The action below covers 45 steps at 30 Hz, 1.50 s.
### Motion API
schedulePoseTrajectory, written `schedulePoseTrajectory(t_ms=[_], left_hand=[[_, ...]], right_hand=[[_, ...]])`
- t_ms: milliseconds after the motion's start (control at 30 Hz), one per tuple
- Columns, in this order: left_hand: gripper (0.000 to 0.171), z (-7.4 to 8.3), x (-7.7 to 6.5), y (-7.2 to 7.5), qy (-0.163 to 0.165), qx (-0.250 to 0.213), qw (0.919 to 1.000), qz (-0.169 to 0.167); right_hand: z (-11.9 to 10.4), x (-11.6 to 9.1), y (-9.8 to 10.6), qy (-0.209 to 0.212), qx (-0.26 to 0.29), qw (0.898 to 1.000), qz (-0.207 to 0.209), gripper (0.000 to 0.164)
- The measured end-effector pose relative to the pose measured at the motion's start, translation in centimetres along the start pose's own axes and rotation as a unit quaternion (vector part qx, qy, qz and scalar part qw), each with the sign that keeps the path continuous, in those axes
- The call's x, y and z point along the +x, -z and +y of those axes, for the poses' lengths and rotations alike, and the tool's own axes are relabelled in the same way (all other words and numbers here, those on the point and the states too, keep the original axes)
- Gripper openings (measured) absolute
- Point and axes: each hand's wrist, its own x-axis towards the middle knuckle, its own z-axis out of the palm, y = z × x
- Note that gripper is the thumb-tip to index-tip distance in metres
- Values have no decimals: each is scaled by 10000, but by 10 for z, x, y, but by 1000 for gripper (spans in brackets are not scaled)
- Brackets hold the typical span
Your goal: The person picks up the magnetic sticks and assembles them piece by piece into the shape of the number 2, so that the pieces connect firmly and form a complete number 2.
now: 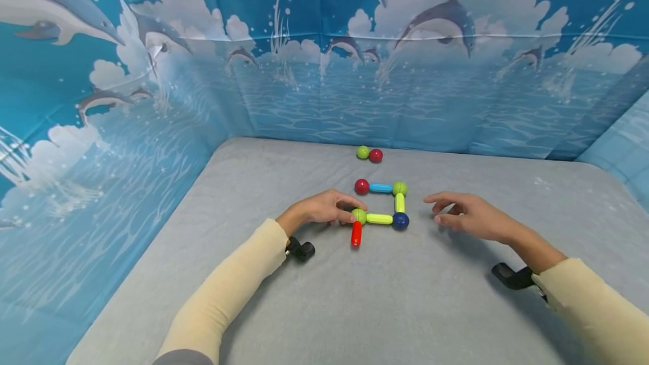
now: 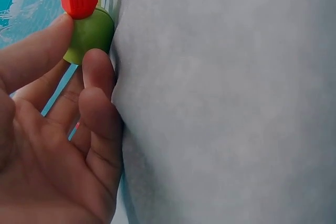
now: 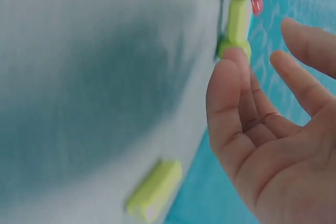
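Left hand [image 1: 327,206] has the near green ball [image 1: 360,216] in a narrow pinch, at the chain's near-left end! Only the head view shows its red rod [image 1: 356,235] whole; left wrist view cuts it off. Over to the right hand [image 1: 469,216]: holding nothing, fingers loosely bent, hanging right of the blue ball [image 1: 400,221]. Right wrist view picks up a loose yellow rod [image 3: 155,190], blurred, hard to make out from the head. A fingertip there partly covers the far green ball [image 1: 399,188].
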Motion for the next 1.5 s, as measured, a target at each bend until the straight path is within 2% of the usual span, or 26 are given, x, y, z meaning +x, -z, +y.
schedulePoseTrajectory(t_ms=[133, 300, 667, 967, 1300, 1400, 1500], left_hand=[[38, 1, -1, 1, 69, -2, 10000, -16], [38, 3, -1, 1, 128, 16, 9999, -1], [37, 1, 2, 1, 143, -10, 9999, -37], [38, -1, 1, 2, 135, -81, 9999, -56], [38, 0, -1, 3, 151, -11, 9999, -14], [39, 1, 0, 3, 165, -45, 9998, -49], [38, -1, 1, 4, 174, -53, 9998, -56]], right_hand=[[5, -7, 18, 3, -401, 9988, 286, 47], [11, -12, 33, -92, -569, 9966, 595, 45], [31, -10, 45, -303, -713, 9946, 697, 45], [34, 3, 52, -409, -1102, 9893, 864, 43], [33, 34, 54, -380, -1330, 9876, 749, 41], [36, 35, 55, -374, -1530, 9857, 597, 40], [40, 34, 56, -469, -1710, 9838, 271, 37]])
